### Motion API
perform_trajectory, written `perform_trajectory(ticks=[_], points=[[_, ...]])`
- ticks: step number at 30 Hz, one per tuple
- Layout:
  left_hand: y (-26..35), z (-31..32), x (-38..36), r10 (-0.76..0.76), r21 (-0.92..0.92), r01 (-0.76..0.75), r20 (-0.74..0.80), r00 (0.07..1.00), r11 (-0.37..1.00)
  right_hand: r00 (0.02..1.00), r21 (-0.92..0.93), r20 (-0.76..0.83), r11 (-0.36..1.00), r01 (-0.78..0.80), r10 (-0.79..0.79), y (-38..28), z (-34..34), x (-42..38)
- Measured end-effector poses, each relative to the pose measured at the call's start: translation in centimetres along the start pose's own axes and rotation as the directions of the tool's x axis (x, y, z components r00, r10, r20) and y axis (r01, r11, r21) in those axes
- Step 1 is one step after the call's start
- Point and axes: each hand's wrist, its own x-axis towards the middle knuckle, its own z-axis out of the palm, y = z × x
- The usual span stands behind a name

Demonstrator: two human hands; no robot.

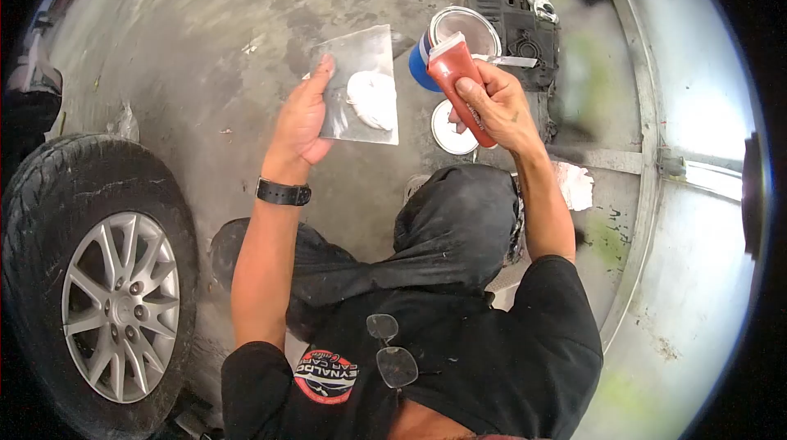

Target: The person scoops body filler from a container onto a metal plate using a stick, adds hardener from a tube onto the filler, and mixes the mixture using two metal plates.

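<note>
Head view: left hand (302, 116) grips clear sheet (338, 116) by one edge, white paste (373, 101) atop; right hand (498, 111) curls round red tube (450, 68).

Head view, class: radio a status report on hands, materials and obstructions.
Left hand holding clear sheet, white paste on it. Right hand gripping red tube, apart from sheet. Nothing seen between sheet and tube; blue can partly behind tube.

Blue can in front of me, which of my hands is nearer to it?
Right. Your right hand, gripping the red tube, is just right of and below the blue can in view; your left hand, holding the clear sheet, is farther away, to its left.
</note>
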Motion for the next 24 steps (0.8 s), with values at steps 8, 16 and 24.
perform_trajectory(ticks=[8,16,24], points=[[-0.5,0.9,-0.2,-0.062,0.075,0.057,0.068,0.996,0.996,0.999,-0.076,0.03,0.997,0.028,-0.026,-2.1,0.7,-0.9],[-0.3,1.5,-0.5,-0.086,0.11,0.079,0.062,0.994,0.991,1.0,-0.12,0.023,0.993,0.016,-0.013,-2.3,0.7,-1.0],[-0.4,1.6,-0.4,-0.068,0.086,0.06,0.086,0.994,0.995,0.999,-0.147,0.037,0.989,0.004,0.002,-2.5,0.6,-0.9]])
